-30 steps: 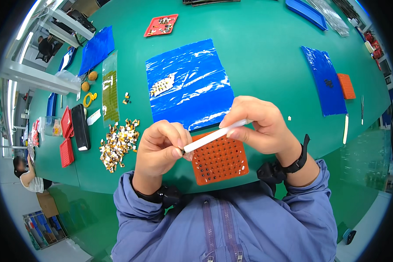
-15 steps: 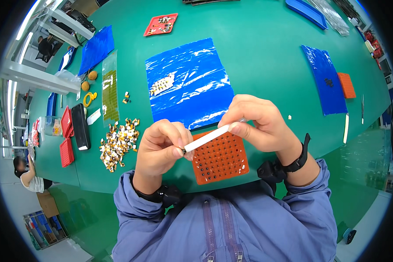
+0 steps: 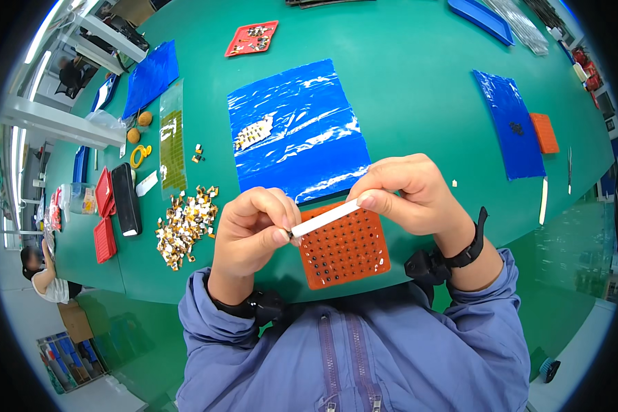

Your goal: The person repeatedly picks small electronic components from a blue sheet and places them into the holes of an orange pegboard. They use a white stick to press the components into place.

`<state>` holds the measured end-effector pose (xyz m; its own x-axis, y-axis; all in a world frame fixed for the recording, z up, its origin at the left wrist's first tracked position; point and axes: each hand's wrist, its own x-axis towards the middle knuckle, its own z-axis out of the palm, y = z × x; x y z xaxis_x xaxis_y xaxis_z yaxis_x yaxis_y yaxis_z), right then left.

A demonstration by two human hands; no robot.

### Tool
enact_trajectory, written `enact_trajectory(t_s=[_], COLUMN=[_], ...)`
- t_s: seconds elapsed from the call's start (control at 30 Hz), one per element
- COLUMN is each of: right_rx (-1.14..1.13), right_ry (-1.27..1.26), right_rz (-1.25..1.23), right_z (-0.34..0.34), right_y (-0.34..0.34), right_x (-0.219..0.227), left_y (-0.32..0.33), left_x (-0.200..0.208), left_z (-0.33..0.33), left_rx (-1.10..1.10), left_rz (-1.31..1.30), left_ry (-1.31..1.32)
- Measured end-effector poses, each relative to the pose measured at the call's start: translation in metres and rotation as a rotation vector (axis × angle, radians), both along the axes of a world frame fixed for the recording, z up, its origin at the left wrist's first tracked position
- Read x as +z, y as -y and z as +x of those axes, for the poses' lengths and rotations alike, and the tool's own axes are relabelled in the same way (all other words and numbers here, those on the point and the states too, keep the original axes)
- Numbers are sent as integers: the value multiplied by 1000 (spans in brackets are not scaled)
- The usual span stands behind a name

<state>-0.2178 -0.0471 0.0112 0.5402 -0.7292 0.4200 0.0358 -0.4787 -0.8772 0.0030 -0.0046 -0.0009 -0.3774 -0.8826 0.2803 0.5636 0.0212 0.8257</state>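
My right hand (image 3: 412, 196) pinches one end of a white flat stick (image 3: 326, 218), its fingers closed. At the stick's other end my left hand (image 3: 250, 223) holds a small dark part (image 3: 291, 235) between thumb and fingertips, and the stick's tip meets it. Most of that part is hidden by the fingers. Just below both hands lies an orange perforated tray (image 3: 316, 276) with rows of small dark pieces in its holes. Behind it, small white-and-yellow pieces (image 3: 254, 133) lie on a glossy blue sheet (image 3: 302, 165).
A pile of small white-and-brown parts (image 3: 185, 230) lies left of my left hand. Farther left are a black case (image 3: 127, 199), red trays (image 3: 105, 240) and yellow scissors (image 3: 139, 156). To the right are another blue sheet (image 3: 511, 130), an orange tray (image 3: 545, 134) and tweezers (image 3: 570, 172).
The stick's right end has sunk slightly and my right hand has shifted a little, covering its grey tip. My left hand keeps nearly the same place and pinch.
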Motion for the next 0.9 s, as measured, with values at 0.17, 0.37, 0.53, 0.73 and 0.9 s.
enact_trajectory(t_s=[0.17, 0.37, 0.53, 0.73, 0.9], right_rx=[-74, -132, -7, 78, 104], right_ry=[-37, 105, 68, -33, -82], right_rz=[31, -205, -287, -396, -407], right_z=[0, 1, 13, 35, 38], right_y=[-4, -3, -19, -33, -34], right_x=[4, 14, 32, 25, 21], left_y=[2, 8, 8, 9, 8], left_x=[-1, -6, -3, -4, -3], left_z=[-1, 2, 0, -1, 0], left_rx=[147, 258, 281, 216, 201], left_rz=[6, 22, 88, 87, 83], left_ry=[47, 101, 188, 239, 276])
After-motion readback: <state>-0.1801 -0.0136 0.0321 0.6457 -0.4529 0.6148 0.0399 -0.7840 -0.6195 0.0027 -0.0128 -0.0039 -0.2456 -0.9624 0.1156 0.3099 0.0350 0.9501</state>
